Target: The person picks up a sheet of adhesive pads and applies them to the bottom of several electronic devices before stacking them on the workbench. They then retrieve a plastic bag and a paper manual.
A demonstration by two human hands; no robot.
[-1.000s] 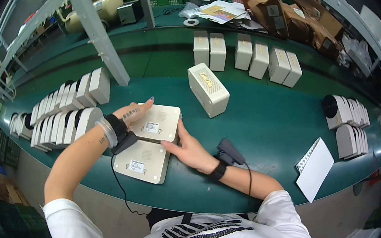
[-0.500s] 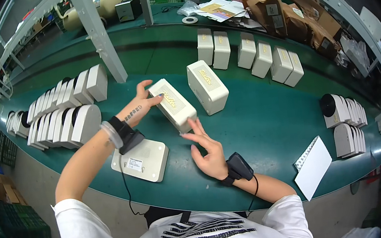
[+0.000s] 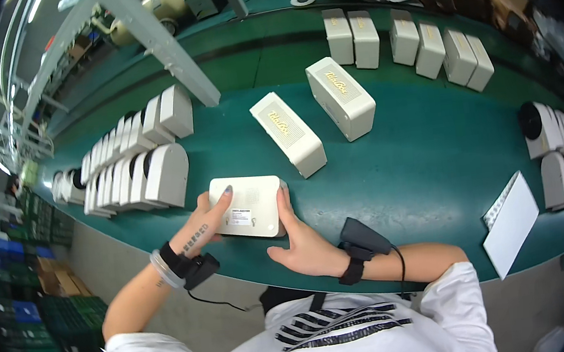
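A white box-shaped device (image 3: 267,195) with rounded corners lies low over the near part of the table, its label and small holes facing up. My left hand (image 3: 203,225) grips its left end, thumb on top and the other fingers partly hidden beneath. Against its right end press the fingers of my right hand (image 3: 307,246), with the thumb apart from it. Beyond them stands a white device with gold lettering (image 3: 288,135) on its grille. A matching lettered device (image 3: 343,99) stands just right of that one. Both wrists carry black strapped modules with cables.
Rows of white rounded housings (image 3: 167,178) stand at the left, and more housings (image 3: 557,179) at the right. Several white devices (image 3: 430,51) line the far side. A folded white sheet (image 3: 513,222) lies near the right edge. A grey post (image 3: 167,50) rises at the far left.
My hands have left the lettered device, which now stands by itself, and moved nearer to take hold of the label-up device. The whole view has shifted, with table items appearing farther right.
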